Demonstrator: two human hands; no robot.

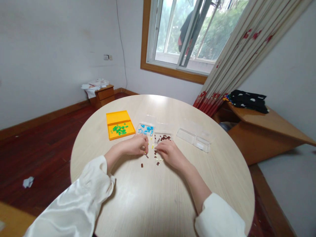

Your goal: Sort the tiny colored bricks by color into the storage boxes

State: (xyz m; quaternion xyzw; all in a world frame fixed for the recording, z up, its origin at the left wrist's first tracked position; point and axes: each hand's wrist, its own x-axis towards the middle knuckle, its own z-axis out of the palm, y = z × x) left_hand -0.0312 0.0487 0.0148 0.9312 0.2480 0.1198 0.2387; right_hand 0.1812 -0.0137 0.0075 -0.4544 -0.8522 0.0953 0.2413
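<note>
My left hand (138, 144) is low over the table, its fingers curled together above a small brown piece (147, 156); whatever they pinch is too small to make out. Opposite it, my right hand (168, 151) has its fingertips pressed together among small brown and pale yellow pieces (158, 158), and I cannot see what is between them. A brown piece (142, 165) lies alone nearer me. A few yellow pieces (152, 146) sit between the hands. Just beyond the right hand is a clear case (157, 141) with brown pieces (163, 137), partly hidden by the hand.
A yellow case (118, 116) with green pieces (120, 129) stands open at left. Beside it is a clear case (139, 124) of blue pieces (146, 128). Further right lies an open clear case (187, 135). Round table (158, 200); wooden cabinet (269, 131) at right.
</note>
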